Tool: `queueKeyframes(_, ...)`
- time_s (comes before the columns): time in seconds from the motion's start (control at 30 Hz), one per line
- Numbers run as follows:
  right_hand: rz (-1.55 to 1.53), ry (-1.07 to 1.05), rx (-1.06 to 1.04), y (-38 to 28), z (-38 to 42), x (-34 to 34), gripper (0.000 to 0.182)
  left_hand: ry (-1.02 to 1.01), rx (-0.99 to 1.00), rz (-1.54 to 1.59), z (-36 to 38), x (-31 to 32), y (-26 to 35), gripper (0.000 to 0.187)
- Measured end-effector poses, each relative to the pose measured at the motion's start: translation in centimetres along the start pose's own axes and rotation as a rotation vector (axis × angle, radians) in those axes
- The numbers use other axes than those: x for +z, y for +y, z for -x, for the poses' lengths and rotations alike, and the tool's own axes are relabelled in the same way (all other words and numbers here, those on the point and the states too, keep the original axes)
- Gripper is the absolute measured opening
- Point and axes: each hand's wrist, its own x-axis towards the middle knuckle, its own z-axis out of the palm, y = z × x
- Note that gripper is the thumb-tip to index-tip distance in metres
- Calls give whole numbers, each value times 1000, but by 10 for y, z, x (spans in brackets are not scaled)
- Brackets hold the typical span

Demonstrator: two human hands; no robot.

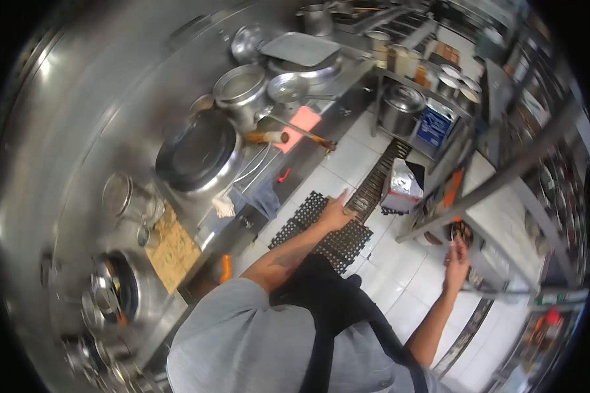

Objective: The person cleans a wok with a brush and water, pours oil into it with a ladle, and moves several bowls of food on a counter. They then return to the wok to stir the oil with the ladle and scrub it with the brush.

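My left hand [337, 214] is stretched forward over the black rubber mat [347, 243] and the floor grate, fingers apart, with nothing visible in it. Off to the right, my right hand [457, 262] is raised beside the metal shelving; its fingers are loosely bent and apart, and I see nothing held. Between and beyond the hands stands an open white and red box [401, 190] with shiny plastic at its top. A blue-grey cloth [265, 199] hangs over the counter edge to the left of my left hand.
Along the left runs a steel counter with a large black wok [200, 149], pots [240, 88], a pink cloth [299, 127] and a wooden board [172, 245]. A drain grate [381, 180] crosses the tiled floor. Metal shelves hold a lidded pot [404, 99] and a blue tin [434, 126].
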Motion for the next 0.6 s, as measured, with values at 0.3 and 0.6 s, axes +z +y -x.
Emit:
queueKeyframes(0.3, 321, -616, 25, -29, -58, 183, 47, 519, -1194, 1097, 63, -88, -272, 66)
queueKeyframes(0.6, 675, -981, -349, -89, -27, 386, 54, 331, -1179, 433, -1, -129, -286, 51)
